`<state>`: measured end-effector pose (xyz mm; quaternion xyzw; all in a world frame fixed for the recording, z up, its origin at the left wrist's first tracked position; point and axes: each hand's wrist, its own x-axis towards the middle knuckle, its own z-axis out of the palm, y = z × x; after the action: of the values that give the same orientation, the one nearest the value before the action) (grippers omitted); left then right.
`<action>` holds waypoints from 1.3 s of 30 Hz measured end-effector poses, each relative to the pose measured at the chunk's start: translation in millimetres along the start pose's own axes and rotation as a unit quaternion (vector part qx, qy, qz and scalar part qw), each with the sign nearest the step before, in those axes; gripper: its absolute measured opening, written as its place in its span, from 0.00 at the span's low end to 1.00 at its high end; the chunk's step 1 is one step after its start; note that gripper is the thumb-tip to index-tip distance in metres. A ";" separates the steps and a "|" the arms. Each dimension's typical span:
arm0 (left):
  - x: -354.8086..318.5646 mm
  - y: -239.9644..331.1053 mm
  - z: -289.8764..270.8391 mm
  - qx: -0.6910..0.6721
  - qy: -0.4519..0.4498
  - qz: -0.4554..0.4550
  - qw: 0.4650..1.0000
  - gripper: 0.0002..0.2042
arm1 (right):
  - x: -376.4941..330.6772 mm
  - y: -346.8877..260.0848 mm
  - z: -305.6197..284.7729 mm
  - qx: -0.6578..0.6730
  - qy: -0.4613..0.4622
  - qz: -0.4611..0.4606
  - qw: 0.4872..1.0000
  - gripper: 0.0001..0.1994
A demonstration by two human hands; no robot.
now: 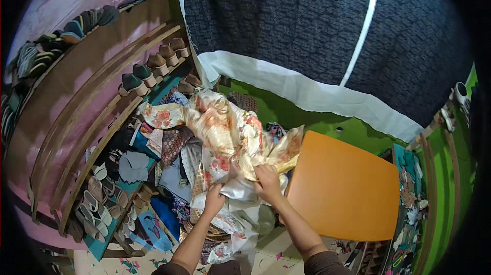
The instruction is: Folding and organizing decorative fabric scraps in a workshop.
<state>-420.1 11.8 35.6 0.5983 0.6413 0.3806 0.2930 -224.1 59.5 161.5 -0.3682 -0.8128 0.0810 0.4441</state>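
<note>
A large cream fabric with red and orange flowers (217, 124) is bunched up in front of me, its upper part smeared by motion. My left hand (214, 199) is closed on its pale edge. Farther right and a little higher, my right hand (268, 180) grips another part of the same fabric. Its lower end hangs down between my forearms. Beneath and to the left lies a heap of mixed cloth, among it a brown dotted piece (174, 145).
An orange board or tabletop (345, 188) stands close on my right. To the left, wooden racks hold heeled shoes (157, 63) and sandals (96, 216). A dark curtain (286, 19) hangs at the back. Scissors (397, 258) lie among scraps at lower right.
</note>
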 end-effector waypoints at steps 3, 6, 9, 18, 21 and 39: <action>-59.4 28.9 -6.5 0.015 0.021 0.114 0.993 0.12 | -43.5 -49.9 -39.4 0.049 -0.002 0.003 0.999 0.11; -122.1 61.2 -15.3 0.048 0.037 0.156 0.986 0.13 | -96.2 -89.3 -79.6 0.053 -0.013 0.035 0.998 0.12; -193.4 86.1 -22.5 0.049 0.042 0.209 0.976 0.15 | -166.9 -114.4 -112.5 0.063 -0.021 0.089 0.994 0.10; -358.6 154.2 -41.2 -0.026 -0.071 0.265 0.961 0.20 | -322.1 -205.0 -257.8 0.091 0.118 0.287 0.946 0.10; -386.0 163.8 -35.3 -0.094 -0.104 0.258 0.956 0.18 | -340.6 -214.1 -296.1 -0.004 0.156 0.344 0.926 0.14; -456.3 262.9 9.8 -0.242 -0.255 0.198 0.915 0.13 | -485.6 -310.3 -301.9 0.039 0.126 0.362 0.923 0.10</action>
<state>-217.7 -440.3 214.5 0.7006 0.3017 0.4084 0.5013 10.8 -547.2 161.2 -0.6268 -0.5581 0.2203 0.4971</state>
